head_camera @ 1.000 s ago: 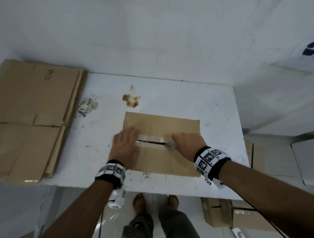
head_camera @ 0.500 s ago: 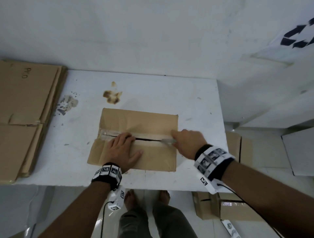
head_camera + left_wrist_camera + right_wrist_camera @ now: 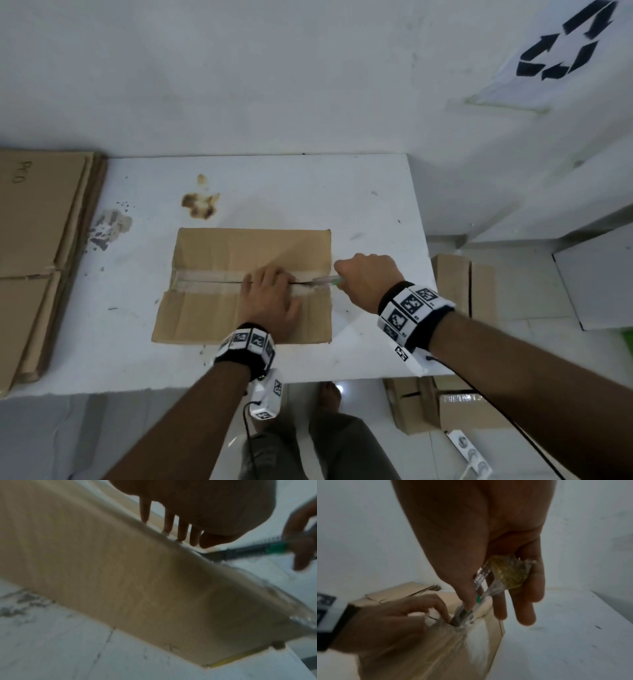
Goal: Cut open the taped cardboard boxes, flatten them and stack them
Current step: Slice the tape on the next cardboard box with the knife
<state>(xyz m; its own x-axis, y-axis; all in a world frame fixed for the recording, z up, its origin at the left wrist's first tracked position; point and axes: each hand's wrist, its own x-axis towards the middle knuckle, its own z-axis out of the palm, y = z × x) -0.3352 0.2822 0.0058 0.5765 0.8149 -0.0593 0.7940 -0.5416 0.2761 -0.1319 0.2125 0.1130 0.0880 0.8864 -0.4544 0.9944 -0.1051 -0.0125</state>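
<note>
A brown cardboard box (image 3: 246,253) lies on the white table (image 3: 370,212), with clear tape along its top seam (image 3: 209,277). The seam shows a dark slit. My left hand (image 3: 270,298) lies flat on the near flap, fingers straight and reaching the seam (image 3: 181,532). My right hand (image 3: 366,277) is at the box's right edge and grips a green-and-clear utility knife (image 3: 325,281) (image 3: 254,549). Its blade sits in the seam near the right end (image 3: 455,622). A wad of crumpled tape (image 3: 508,573) is also tucked in the right hand.
A stack of flattened cardboard (image 3: 37,246) lies at the table's left end. More brown boxes (image 3: 455,291) stand on the floor right of the table, others (image 3: 442,407) by my feet. A wall stands right behind the table. Brown stains (image 3: 202,202) mark the tabletop.
The knife in my right hand has travelled rightward along the seam to the box's right edge. My left hand has shifted right along the near flap and still presses down.
</note>
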